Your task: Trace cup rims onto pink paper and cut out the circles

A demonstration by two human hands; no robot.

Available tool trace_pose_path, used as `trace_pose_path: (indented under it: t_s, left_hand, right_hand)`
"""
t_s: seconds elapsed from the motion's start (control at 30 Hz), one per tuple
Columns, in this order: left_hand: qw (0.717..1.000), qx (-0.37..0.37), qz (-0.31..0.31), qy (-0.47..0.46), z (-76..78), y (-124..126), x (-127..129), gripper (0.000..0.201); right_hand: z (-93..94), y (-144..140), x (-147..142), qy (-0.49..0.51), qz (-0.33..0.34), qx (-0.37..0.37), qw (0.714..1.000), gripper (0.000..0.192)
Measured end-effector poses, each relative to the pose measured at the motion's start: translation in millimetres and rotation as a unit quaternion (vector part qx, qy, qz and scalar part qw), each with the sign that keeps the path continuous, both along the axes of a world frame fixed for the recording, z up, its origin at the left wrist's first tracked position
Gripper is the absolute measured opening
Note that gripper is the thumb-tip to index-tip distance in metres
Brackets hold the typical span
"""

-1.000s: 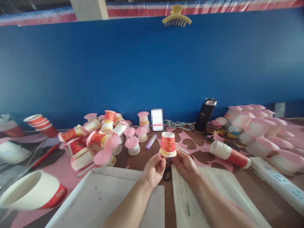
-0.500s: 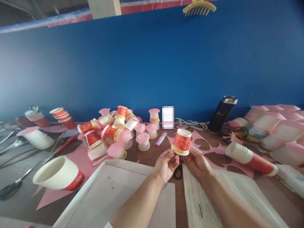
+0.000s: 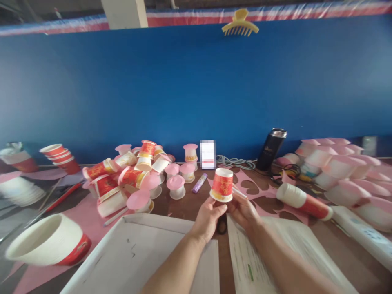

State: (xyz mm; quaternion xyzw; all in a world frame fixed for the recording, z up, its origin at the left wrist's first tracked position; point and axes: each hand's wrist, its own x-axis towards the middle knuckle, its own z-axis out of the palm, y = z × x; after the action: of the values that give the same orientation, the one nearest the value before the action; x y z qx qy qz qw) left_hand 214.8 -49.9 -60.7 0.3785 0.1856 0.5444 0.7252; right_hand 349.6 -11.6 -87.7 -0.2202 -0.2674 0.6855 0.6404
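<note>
Head view: a person's two bare hands meet above a cluttered brown worktop (image 3: 183, 204), in front of a blue wall. Between them they hold one small red and white paper cup (image 3: 222, 185), upside down, its wide rim lowest. The left hand (image 3: 210, 218) pinches the cup's rim from below, its grip closed on the cup. The right hand (image 3: 243, 210) supports the cup's other side and also holds a thin white stick (image 3: 239, 192) that juts out to the right of the cup; its grip is closed on both.

Just below the cup, black scissors (image 3: 222, 223) lie in the gap between a white tray (image 3: 134, 253) and an open book (image 3: 275, 253). Left of the cup sits a loose heap of cups (image 3: 134, 179), some capped with pink paper discs. A purple glue stick (image 3: 199, 183) lies just left of the cup. To the right of it lies a sleeve of stacked cups (image 3: 303, 201) on cut pink paper.

Risks, as a judgement: the thin cup wall could crush under a hard pinch, and the stick, shared with the cup in one hand, could slip free and fall among the clutter.
</note>
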Motion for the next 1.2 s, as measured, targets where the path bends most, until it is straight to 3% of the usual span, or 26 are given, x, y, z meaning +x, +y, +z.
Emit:
trace_pose_path:
  t_s: [0.2, 0.43, 0.63, 0.9, 1.1, 1.2]
  left_hand:
    - [0.992, 0.056, 0.048, 0.098, -1.0, -1.4, 3.5, 0.042]
    - [0.984, 0.032, 0.119, 0.129, -2.8, 0.1, 1.2, 0.036]
    - [0.995, 0.008, 0.09, 0.042, 1.5, 1.2, 2.9, 0.035]
    - [0.991, -0.11, 0.054, -0.052, -13.6, 10.1, 2.5, 0.025]
    - [0.999, -0.025, 0.02, -0.002, 0.8, 5.3, 10.2, 0.037]
    - [0.999, -0.005, 0.033, 0.022, 4.7, 4.8, 16.5, 0.045]
  right_hand:
    - [1.2, -5.4, -1.8, -0.018, -0.01, 0.002, 1.0, 0.045]
    - [4.6, -8.3, -2.5, -0.033, -0.008, -0.029, 0.999, 0.048]
    - [7.5, -8.9, -4.0, -0.047, -0.029, -0.042, 0.998, 0.05]
    - [10.4, -9.2, -5.6, -0.017, -0.034, -0.037, 0.999, 0.049]
    - [12.1, -9.2, -5.6, 0.014, -0.051, -0.018, 0.998, 0.052]
    - [14.2, -11.0, -5.5, 0.016, -0.052, -0.006, 0.998, 0.052]
